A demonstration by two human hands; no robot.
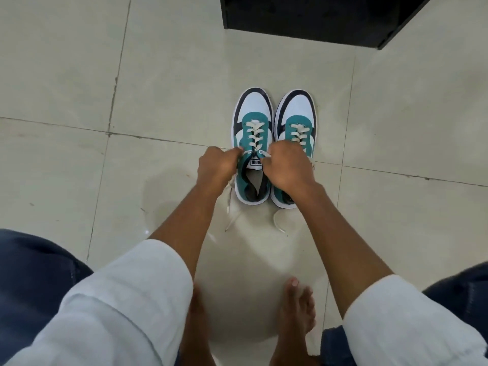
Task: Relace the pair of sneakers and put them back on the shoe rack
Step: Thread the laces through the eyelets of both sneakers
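The floor (66,75) is laid with large pale glossy tiles, split by thin dark grout lines, some of them chipped. Two teal, white and navy sneakers stand on it side by side, touching, toes pointing away: the left sneaker (252,122) and the right sneaker (297,114). Loose white lace ends (232,215) trail over the tile just behind their heels. A dark cabinet base (303,19) rests on the floor farther off. A bare foot (297,313) stands on the tile nearest the camera.
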